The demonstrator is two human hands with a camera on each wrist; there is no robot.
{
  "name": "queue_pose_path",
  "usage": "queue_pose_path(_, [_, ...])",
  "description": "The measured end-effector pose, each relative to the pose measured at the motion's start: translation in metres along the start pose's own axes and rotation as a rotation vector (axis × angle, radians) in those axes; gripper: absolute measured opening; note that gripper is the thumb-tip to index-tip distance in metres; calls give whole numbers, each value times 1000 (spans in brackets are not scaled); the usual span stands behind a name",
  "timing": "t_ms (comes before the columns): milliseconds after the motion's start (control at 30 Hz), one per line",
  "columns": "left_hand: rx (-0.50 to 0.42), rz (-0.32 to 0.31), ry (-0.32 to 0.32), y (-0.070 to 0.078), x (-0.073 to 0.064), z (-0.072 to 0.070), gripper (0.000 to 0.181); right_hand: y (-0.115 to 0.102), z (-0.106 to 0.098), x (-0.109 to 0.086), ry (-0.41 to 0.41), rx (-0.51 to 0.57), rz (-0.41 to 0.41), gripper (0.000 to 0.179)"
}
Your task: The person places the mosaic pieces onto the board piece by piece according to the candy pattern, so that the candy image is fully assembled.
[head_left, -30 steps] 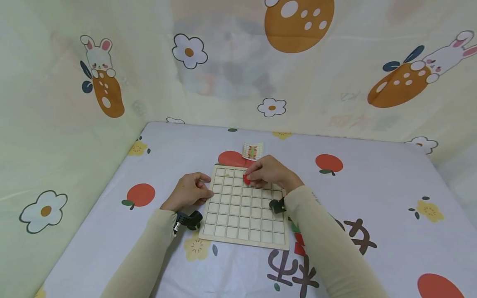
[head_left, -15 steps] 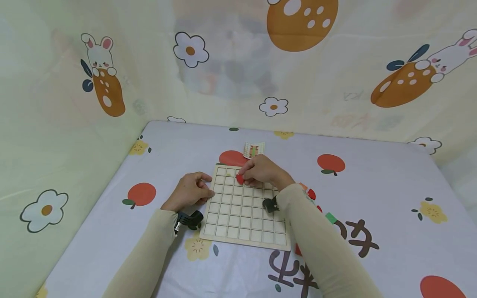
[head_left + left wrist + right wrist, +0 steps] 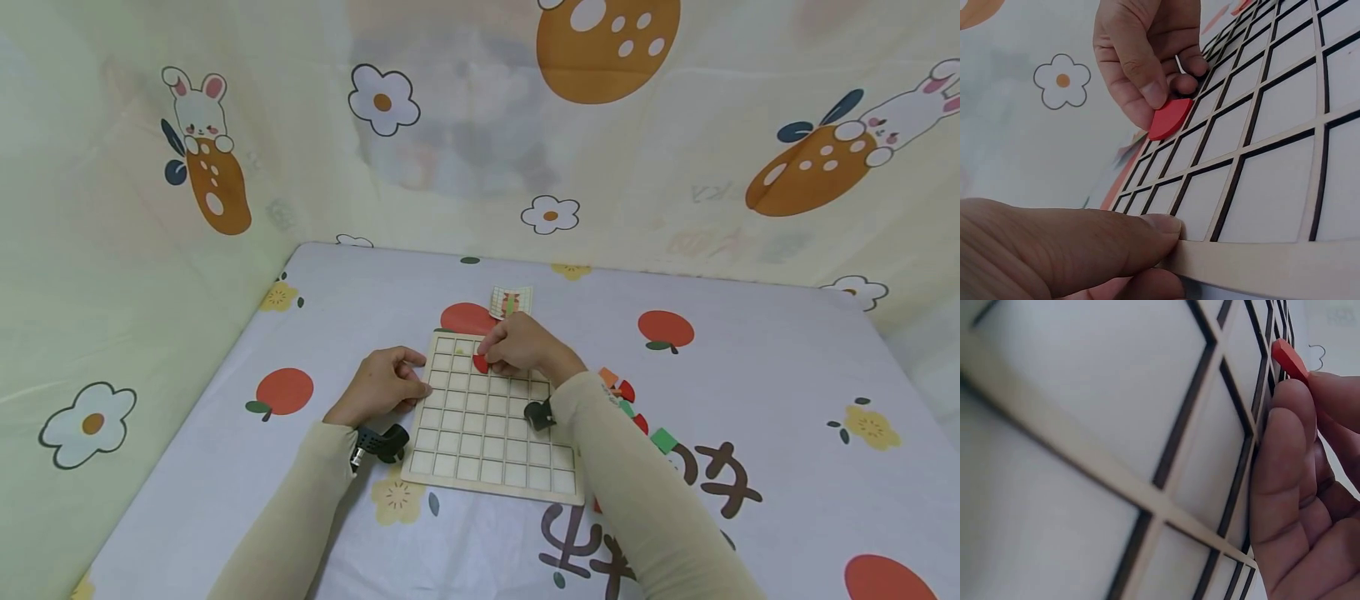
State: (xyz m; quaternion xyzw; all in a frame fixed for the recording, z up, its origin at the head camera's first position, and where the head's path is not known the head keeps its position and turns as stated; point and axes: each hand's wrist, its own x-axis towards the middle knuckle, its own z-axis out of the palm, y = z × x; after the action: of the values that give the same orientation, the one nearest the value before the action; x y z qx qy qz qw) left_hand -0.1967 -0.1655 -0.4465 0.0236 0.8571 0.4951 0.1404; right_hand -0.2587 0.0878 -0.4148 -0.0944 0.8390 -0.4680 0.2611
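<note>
My right hand (image 3: pixel 528 344) pinches a red quarter-circle tile (image 3: pixel 1171 119) between thumb and fingertip. The tile is tilted, close over the upper rows of a pale wooden grid board (image 3: pixel 495 425). In the right wrist view the tile's thin edge shows beyond the bent fingers (image 3: pixel 1282 469). At the board's left edge, my left hand (image 3: pixel 377 387) holds the frame. Its thumb (image 3: pixel 1104 244) lies at the rim, with a curled finger just below. The board's squares show pale bottoms; those under the right hand are hidden in the head view.
A small card (image 3: pixel 512 302) with a coloured grid picture lies behind the board. Right of it, partly behind the right sleeve, are loose tiles, among them an orange tile (image 3: pixel 608 377), a red tile (image 3: pixel 627 390) and a green square (image 3: pixel 663 440). The cloth (image 3: pixel 360 283) has printed fruit.
My right hand has moved left over the board with the red tile, mostly in the first half second. More loose tiles show beside the sleeve. The left hand stays at the edge.
</note>
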Motion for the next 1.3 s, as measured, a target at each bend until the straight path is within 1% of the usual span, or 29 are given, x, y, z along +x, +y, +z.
queue_pose_path(100, [1, 2, 2, 0, 0, 1, 43, 1, 0, 0, 1, 6, 1, 14])
queue_pose_path(367, [6, -5, 4, 0, 1, 1, 42, 3, 1, 1, 17, -30, -10, 15])
queue_pose_path(500, [6, -5, 4, 0, 2, 1, 42, 4, 2, 2, 21, -36, -18, 12])
queue_pose_path(700, [11, 8, 5, -1, 2, 0, 42, 3, 5, 4, 40, -101, -10, 13])
queue_pose_path(900, [9, 6, 4, -1, 2, 0, 42, 2, 7, 3, 78, -169, -2, 10])
queue_pose_path(1167, [1, -1, 10, -1, 2, 1, 42, 1, 9, 1, 102, -143, 14, 10])
queue_pose_path(1300, [0, -3, 8, -1, 1, 0, 43, -1, 8, -3, 96, -144, 11, 15])
